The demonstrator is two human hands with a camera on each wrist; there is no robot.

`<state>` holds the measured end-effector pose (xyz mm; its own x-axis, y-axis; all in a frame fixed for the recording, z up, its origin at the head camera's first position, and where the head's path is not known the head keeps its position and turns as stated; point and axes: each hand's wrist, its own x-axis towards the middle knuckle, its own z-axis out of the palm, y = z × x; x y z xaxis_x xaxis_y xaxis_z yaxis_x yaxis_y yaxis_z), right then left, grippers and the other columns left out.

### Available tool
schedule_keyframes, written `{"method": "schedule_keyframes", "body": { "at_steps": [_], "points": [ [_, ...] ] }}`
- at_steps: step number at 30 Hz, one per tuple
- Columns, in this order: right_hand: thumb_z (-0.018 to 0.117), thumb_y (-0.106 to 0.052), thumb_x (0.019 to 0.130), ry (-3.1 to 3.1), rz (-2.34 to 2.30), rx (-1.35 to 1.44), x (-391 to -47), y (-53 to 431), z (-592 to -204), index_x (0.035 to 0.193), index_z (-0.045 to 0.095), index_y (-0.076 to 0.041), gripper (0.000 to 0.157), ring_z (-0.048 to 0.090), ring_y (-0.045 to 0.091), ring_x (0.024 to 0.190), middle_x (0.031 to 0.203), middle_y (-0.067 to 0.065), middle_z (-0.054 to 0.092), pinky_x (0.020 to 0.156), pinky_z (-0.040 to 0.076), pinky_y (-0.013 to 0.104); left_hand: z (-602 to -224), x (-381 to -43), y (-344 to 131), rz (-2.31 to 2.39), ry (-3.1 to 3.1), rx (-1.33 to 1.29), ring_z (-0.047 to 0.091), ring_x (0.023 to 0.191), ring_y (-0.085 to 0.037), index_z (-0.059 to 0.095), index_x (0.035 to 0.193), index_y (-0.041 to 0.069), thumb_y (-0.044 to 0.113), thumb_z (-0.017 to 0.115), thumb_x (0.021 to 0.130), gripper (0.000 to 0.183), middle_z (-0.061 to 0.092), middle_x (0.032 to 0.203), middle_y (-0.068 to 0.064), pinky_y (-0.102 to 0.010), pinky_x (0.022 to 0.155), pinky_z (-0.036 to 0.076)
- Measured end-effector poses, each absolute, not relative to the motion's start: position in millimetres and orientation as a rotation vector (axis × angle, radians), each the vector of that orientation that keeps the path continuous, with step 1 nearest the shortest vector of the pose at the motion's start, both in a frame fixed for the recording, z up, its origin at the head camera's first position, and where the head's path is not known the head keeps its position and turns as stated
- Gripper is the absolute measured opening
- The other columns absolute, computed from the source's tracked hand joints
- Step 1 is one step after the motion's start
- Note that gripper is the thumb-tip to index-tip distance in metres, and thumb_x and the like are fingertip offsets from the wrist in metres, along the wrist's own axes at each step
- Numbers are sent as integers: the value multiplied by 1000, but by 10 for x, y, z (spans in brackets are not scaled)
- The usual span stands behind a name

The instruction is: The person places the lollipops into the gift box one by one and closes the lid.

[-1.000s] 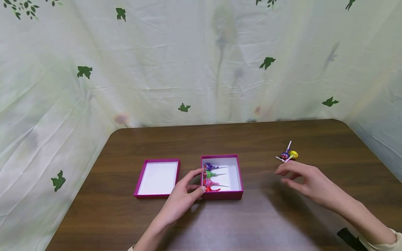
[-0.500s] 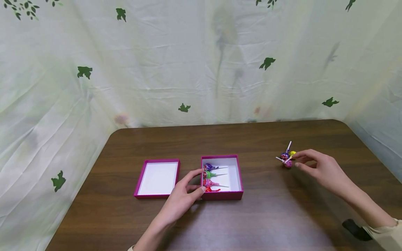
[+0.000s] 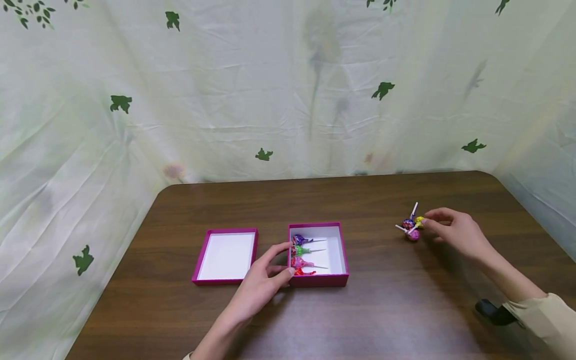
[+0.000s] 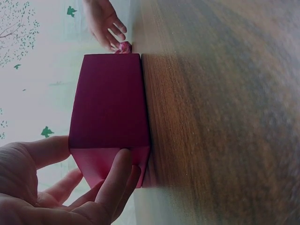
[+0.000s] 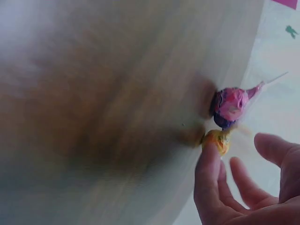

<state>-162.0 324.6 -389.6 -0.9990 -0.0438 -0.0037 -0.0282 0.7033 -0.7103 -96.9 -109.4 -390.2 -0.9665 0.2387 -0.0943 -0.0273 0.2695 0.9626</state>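
Note:
In the head view my left hand (image 3: 265,280) holds the left side of an open magenta box (image 3: 342,255), thumb at its front corner. The left wrist view shows those fingers (image 4: 117,173) against the box wall. Several wrapped lollipops lie inside in a column, among them a purple one (image 3: 299,240), a green one (image 3: 299,250) and a pink one (image 3: 300,262). At the right, my right hand (image 3: 459,232) reaches a yellow lollipop (image 5: 216,140); one fingertip overlaps it, while another digit stands apart. A pink lollipop (image 5: 232,103) and a dark blue one (image 3: 408,223) lie against it.
The box's lid (image 3: 227,255), magenta-rimmed with a white inside, lies to the left of the box. All stand on a brown wooden table (image 3: 360,200). A pale curtain (image 3: 252,100) with green bird shapes hangs behind it. A black strap piece (image 3: 495,312) shows by the right sleeve.
My right hand has moved away from me and a little right, from in front of the loose lollipops to the yellow one's right side. The pink lollipop is now uncovered. My left hand stays put.

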Motion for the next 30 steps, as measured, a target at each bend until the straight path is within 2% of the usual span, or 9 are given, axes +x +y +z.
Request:
{"method": "schedule_keyframes", "body": {
  "at_steps": [5, 10, 13, 17, 21, 25, 30],
  "points": [
    [63, -34, 97, 2813, -1237, -42, -1740, 3238, -3921, 123, 57, 8, 49, 70, 24, 81, 111, 27, 64, 66, 57, 30, -3899, -967, -1098, 1763, 2321, 192, 62, 110, -31, 52, 142, 19, 15, 68, 93, 52, 52, 139, -14, -38, 78, 55],
    [68, -28, 94, 2784, -1215, -41, -1819, 3247, -3949, 120, 58, 10, 46, 69, 23, 80, 111, 28, 64, 66, 56, 29, -3896, -965, -1100, 1767, 2315, 193, 62, 110, -30, 52, 142, 19, 15, 68, 93, 51, 53, 139, -14, -38, 79, 55],
    [72, -27, 91, 2831, -1107, -66, -1856, 3280, -3969, 119, 60, 8, 46, 65, 28, 86, 109, 28, 64, 68, 52, 31, -3900, -965, -1099, 1772, 2308, 194, 63, 110, -30, 52, 142, 19, 15, 68, 93, 52, 53, 138, -15, -38, 79, 55],
    [73, -28, 89, 2901, -971, -85, -1886, 3321, -3985, 118, 62, 6, 46, 57, 37, 96, 109, 28, 64, 71, 42, 37, -3902, -965, -1099, 1774, 2305, 195, 63, 110, -30, 51, 142, 19, 15, 68, 93, 52, 52, 139, -15, -38, 78, 55],
    [72, -30, 91, 2890, -968, -81, -1883, 3336, -3978, 121, 62, 4, 46, 55, 41, 102, 114, 30, 62, 73, 40, 39, -3905, -968, -1101, 1777, 2301, 195, 62, 110, -30, 51, 142, 19, 14, 67, 93, 52, 51, 140, -15, -38, 78, 55],
    [71, -28, 91, 2912, -966, -104, -1839, 3340, -3963, 120, 64, 2, 42, 57, 42, 103, 115, 29, 63, 71, 42, 36, -3909, -976, -1104, 1772, 2300, 193, 63, 110, -29, 52, 142, 20, 14, 67, 93, 51, 52, 139, -14, -37, 78, 55],
    [73, -21, 90, 2960, -975, -124, -1776, 3346, -3944, 121, 65, 1, 38, 65, 35, 92, 111, 27, 65, 64, 47, 32, -3913, -982, -1110, 1744, 2313, 186, 63, 109, -29, 52, 141, 21, 15, 67, 94, 50, 52, 139, -13, -37, 79, 55]
  ]
}}
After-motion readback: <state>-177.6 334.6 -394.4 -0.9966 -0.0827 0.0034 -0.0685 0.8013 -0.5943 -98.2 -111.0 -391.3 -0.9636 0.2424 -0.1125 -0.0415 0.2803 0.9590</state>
